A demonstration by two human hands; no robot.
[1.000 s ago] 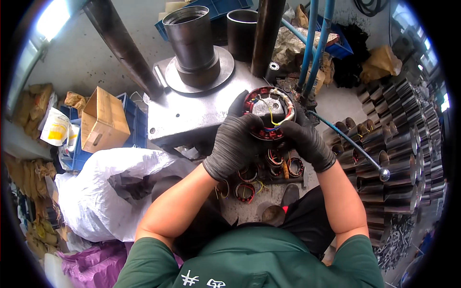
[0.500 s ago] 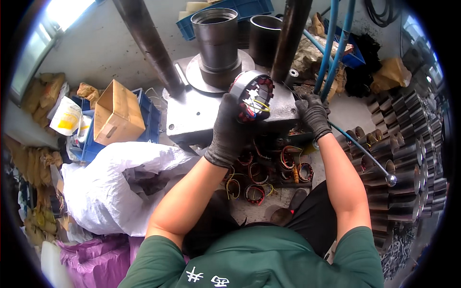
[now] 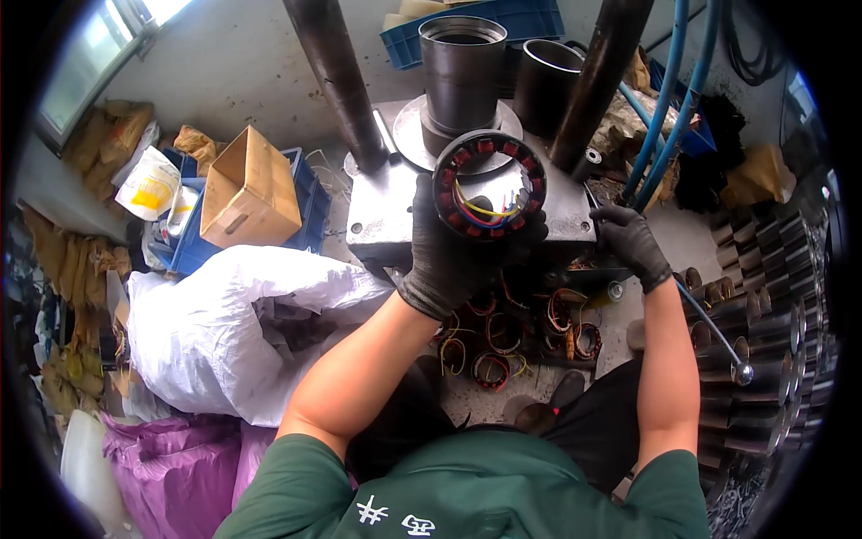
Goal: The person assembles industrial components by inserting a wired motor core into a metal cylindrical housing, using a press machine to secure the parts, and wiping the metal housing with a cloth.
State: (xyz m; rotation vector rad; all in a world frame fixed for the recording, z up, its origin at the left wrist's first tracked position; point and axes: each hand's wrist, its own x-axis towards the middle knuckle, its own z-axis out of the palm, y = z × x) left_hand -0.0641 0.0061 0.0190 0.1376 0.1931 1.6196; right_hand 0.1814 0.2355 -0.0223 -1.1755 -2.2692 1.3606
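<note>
A ring-shaped motor stator [image 3: 461, 154], with dark red windings and yellow, blue and red wires, is held up in front of the press bed [image 3: 386, 208]. My left hand [image 3: 453, 265], in a dark glove, is closed round its lower side. The ring's opening faces me. My right hand [image 3: 636, 247], also gloved, is beside the bed's right corner with its fingers curled; what they hold, if anything, is hidden. A thin lever with a ball end [image 3: 742, 374] slants down from behind my right wrist. A dark metal cylinder [image 3: 462, 81] stands upright on a round plate [image 3: 409, 135] behind the stator.
Two thick steel columns [image 3: 337, 81] rise from the bed, with a second cylinder [image 3: 546, 90] between them at the back. More stators [image 3: 492, 368] lie below the bed. Metal sleeves [image 3: 763, 314] are stacked at right. A white sack [image 3: 206, 332] and a cardboard box [image 3: 251, 198] are at left.
My left hand has turned the stator, so its opening now faces me instead of sideways. The view has swung a little to the left. My right hand stays beside the bed's right corner.
</note>
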